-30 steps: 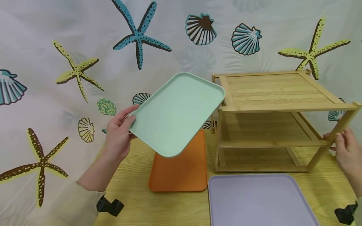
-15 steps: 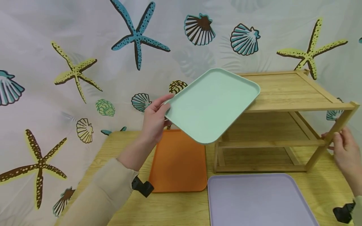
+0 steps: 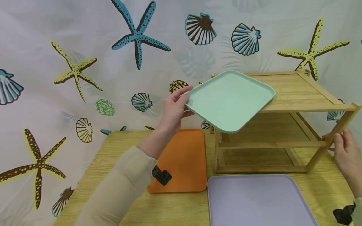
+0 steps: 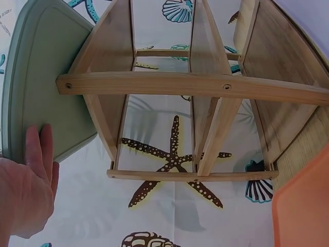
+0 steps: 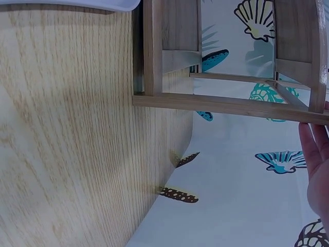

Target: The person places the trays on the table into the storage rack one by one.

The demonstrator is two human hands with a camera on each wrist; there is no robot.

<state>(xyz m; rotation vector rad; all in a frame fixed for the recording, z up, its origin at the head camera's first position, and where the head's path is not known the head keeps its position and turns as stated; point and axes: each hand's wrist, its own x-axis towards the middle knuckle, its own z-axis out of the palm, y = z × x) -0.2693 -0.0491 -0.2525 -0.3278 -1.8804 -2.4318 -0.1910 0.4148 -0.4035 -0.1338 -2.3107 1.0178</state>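
Note:
A mint green tray is pinched at its left corner by my left hand, thumb above and fingers underneath. It overlaps the left part of the wooden shelf rack's top in the head view, tilted with its near corner lower. The left wrist view shows the tray's underside beside the rack's end, with fingers flat along it. At the far right my right hand grips the rack's front right leg. In the right wrist view, fingers reach behind that leg.
An orange tray lies on the wooden table left of the rack. In front of the rack lies a lavender tray. The rack has a middle shelf and a bottom shelf. A curtain with sea prints hangs behind.
My left hand has carried the mint green tray rightward, from above the orange tray to over the rack's left side, and the tray has flattened somewhat. My right hand stays on the leg.

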